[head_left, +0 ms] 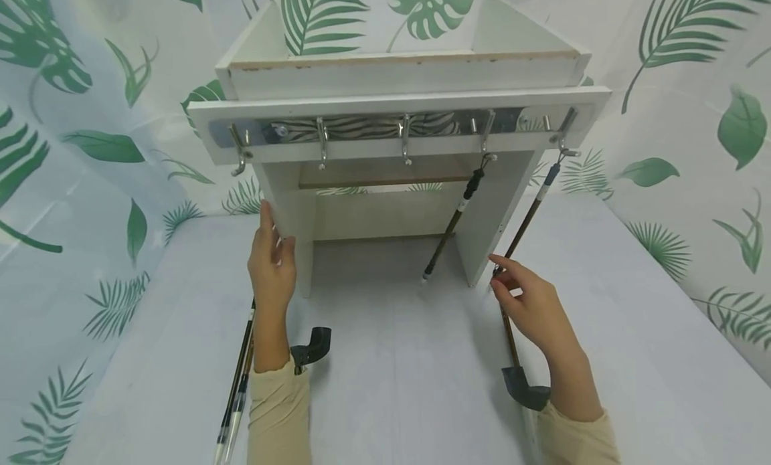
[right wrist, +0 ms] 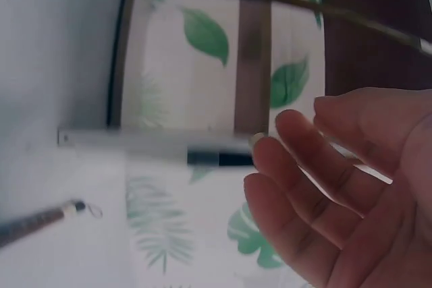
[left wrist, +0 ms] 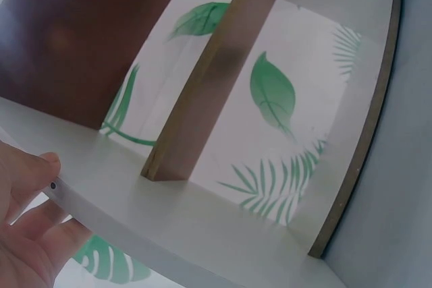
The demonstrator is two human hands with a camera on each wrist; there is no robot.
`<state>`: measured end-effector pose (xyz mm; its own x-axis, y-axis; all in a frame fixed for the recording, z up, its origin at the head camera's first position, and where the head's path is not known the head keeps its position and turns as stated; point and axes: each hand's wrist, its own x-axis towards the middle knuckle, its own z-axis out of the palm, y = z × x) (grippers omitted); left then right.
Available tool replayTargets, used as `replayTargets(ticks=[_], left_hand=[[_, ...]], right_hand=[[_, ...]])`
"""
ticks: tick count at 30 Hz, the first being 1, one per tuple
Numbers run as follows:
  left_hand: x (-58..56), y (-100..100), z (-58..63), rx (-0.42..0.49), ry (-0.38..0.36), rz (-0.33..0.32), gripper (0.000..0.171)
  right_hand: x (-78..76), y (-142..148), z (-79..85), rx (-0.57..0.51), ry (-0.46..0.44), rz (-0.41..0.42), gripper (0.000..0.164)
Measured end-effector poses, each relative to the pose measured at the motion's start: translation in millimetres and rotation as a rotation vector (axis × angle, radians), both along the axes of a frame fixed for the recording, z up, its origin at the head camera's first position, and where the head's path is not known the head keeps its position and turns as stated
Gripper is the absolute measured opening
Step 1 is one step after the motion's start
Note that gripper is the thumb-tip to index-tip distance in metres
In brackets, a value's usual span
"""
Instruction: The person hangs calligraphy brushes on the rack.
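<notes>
Beside the left side panel (head_left: 286,224) of a white shelf unit, my left hand (head_left: 272,267) grips its front edge, thumb (left wrist: 37,170) over the edge and fingers on the outer side. My right hand (head_left: 527,301) is in the air near the right panel, fingers loosely bent and parted, holding nothing. One calligraphy brush (head_left: 527,221) hangs by its loop from the rightmost hook, its tip close to my right fingertips. Another brush (head_left: 454,217) dangles from the hook left of it. The metal hook rail (head_left: 361,127) runs across the unit's front.
Brushes (head_left: 237,385) lie on the white surface left of my left forearm. Another brush (right wrist: 34,226) lies on the surface to the right. Black wrist mounts (head_left: 316,344) stick out from both wrists. Leaf-patterned sheeting (head_left: 662,104) hangs behind and along the sides.
</notes>
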<state>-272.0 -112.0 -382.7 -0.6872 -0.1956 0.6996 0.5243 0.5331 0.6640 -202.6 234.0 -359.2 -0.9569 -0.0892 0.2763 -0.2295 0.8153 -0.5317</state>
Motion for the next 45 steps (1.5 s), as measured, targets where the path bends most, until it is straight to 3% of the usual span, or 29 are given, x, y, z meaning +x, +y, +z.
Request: replayTargets(ticks=[9,15,21,33,45], left_hand=[[-0.4,0.6,1.8,0.008,-0.014,-0.006,0.061],[0.7,1.0,2.2,0.019,-0.038,-0.002,0.061],[-0.1,-0.2,1.0,0.022,-0.028,0.000,0.059],[-1.1,-0.4,0.8,0.033,-0.043,-0.018,0.059],[-0.8,-0.6,0.7,0.036,-0.054,-0.018,0.060]], right_hand=[[-0.4,25.5,-1.6,0.076,-0.075,-0.105,0.022],[-6.3,35.5,-12.6,0.128,-0.249,-0.135,0.025],[-15.2,38.5,-29.5,0.181,-0.451,-0.110,0.031],[-21.2,44.1,-48.7,0.195,-0.654,-0.148,0.063],[-22.5,40.9,-52.6,0.118,-0.729,-0.179,0.072]])
